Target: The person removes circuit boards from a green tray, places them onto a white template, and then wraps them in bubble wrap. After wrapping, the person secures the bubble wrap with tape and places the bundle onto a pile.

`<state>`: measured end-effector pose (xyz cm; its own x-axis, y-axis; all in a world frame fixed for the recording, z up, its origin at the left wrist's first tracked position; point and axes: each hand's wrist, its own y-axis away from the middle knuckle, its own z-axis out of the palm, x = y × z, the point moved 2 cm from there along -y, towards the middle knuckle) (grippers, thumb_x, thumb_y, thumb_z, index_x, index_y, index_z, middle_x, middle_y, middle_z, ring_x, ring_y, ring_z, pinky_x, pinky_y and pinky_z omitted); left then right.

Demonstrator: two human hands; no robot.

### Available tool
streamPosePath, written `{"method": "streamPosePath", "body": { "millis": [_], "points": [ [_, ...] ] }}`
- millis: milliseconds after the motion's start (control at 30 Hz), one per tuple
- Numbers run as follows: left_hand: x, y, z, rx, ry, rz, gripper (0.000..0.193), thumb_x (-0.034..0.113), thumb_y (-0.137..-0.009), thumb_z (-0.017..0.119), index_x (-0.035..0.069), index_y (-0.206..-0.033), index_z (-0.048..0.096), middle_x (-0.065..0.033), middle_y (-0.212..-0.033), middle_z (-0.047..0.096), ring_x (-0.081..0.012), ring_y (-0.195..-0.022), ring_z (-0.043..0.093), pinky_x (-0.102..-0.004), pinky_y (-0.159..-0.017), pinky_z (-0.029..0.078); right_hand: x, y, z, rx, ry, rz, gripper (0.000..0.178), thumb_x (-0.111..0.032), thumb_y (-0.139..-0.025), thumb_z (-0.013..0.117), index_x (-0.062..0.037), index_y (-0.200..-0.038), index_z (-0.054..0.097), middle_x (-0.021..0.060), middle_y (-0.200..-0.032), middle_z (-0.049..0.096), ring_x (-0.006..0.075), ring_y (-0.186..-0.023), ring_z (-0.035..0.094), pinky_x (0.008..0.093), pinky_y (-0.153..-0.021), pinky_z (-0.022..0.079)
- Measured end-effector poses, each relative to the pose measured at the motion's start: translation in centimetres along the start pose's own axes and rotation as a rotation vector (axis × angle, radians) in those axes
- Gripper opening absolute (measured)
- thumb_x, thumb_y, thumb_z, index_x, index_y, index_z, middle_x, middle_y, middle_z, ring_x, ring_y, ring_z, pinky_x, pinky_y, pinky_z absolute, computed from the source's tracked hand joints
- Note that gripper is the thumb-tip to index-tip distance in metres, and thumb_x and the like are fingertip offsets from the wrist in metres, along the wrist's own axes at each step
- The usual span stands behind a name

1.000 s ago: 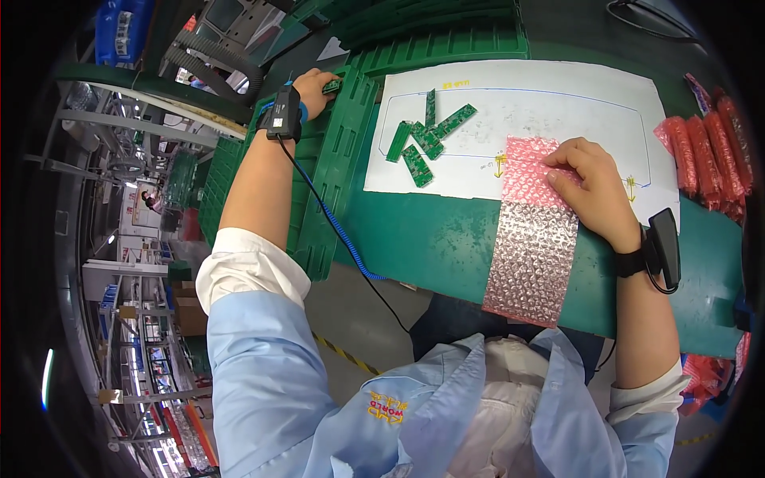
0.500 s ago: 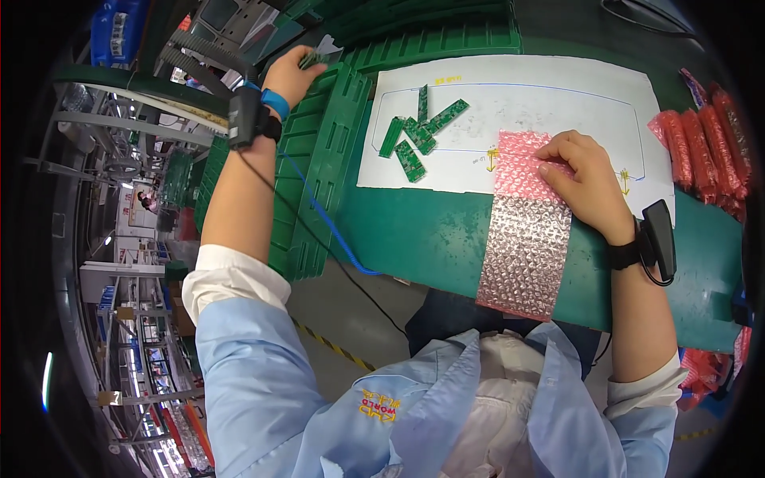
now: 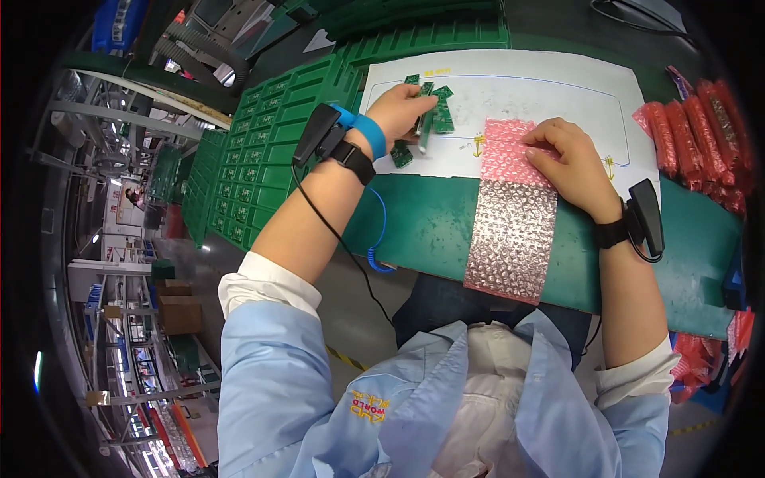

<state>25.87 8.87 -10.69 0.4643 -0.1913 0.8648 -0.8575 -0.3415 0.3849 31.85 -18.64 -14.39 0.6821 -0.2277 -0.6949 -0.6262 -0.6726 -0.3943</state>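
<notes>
i've got the left hand [image 3: 394,118] closed on a green circuit board [image 3: 426,134] by loose boards [image 3: 443,121] on the white sheet [image 3: 550,84], probably the gathering step, next needing careful release, right hand [image 3: 570,163] curled narrow on the bubble-wrap sleeve [image 3: 511,235], can't tell if pinching.

Sheet [image 3: 566,88]: offering a lane beyond the wrap [image 3: 514,227], running from boards [image 3: 443,118] to red packs [image 3: 687,143]. Table [image 3: 426,219]: offering room between left arm [image 3: 315,215] and wrap. Obstacles: left hand [image 3: 396,119] and boards, blocking the sheet's left part; right hand [image 3: 567,166] and wrap, overlapping its near edge; cord [image 3: 344,241], hanging below left wrist
</notes>
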Motion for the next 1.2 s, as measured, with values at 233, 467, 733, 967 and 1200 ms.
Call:
{"method": "streamPosePath", "body": {
  "millis": [233,467,733,967,1200],
  "points": [
    [-0.1,1.7,-1.8,0.188,-0.14,0.281,0.054,0.024,-0.085,0.073,-0.003,-0.128,0.054,-0.0066,-0.091,0.069,-0.0127,-0.074,0.061,-0.0255,-0.067,0.051,0.1,0.0,-0.1,-0.004,-0.007,-0.003,0.015,-0.008,-0.083,0.066,-0.0008,-0.097,0.066,0.0104,-0.096,0.064,0.0258,-0.089,0.059,0.0333,-0.078,0.048],
    [-1.5,1.4,-3.8,0.348,-0.332,0.35,0.038,0.022,-0.084,0.073,0.001,-0.115,0.063,-0.0074,-0.092,0.07,-0.0161,-0.077,0.063,-0.0293,-0.071,0.051,-0.1,-0.1,0.0,-0.022,-0.011,-0.002,0.015,-0.008,-0.084,0.066,-0.0009,-0.097,0.066,0.0098,-0.095,0.063,0.0237,-0.088,0.059,0.032,-0.077,0.047],
    [-4.2,3.4,-2.1,0.464,-0.652,0.477,0.024,0.022,-0.082,0.073,0.002,-0.095,0.071,-0.0119,-0.095,0.067,-0.026,-0.082,0.065,-0.0345,-0.074,0.051,-0.2,-0.1,-0.1,-0.054,-0.074,0.078,0.016,-0.01,-0.086,0.065,-0.0018,-0.1,0.066,0.0084,-0.095,0.062,0.0214,-0.09,0.058,0.0304,-0.079,0.046],
    [-3.7,4.1,-1.3,0.561,-0.511,0.595,0.022,0.016,-0.084,0.07,0.004,-0.102,0.07,-0.011,-0.094,0.065,-0.023,-0.08,0.062,-0.0333,-0.072,0.051,-0.2,-0.2,-0.2,-0.065,-0.063,0.081,0.016,-0.011,-0.088,0.064,-0.0017,-0.102,0.065,0.0076,-0.097,0.062,0.0186,-0.094,0.058,0.0286,-0.082,0.046],
    [1.8,5.3,8.1,0.311,-0.758,1.125,0.02,0.009,-0.084,0.066,0.006,-0.103,0.071,-0.0097,-0.094,0.062,-0.0277,-0.085,0.061,-0.0361,-0.076,0.051,1.7,0.3,0.1,0.089,-0.413,0.234,0.022,-0.01,-0.091,0.061,-0.0016,-0.112,0.063,0.0054,-0.102,0.063,0.0123,-0.098,0.058,0.025,-0.087,0.046]
  ]
}}
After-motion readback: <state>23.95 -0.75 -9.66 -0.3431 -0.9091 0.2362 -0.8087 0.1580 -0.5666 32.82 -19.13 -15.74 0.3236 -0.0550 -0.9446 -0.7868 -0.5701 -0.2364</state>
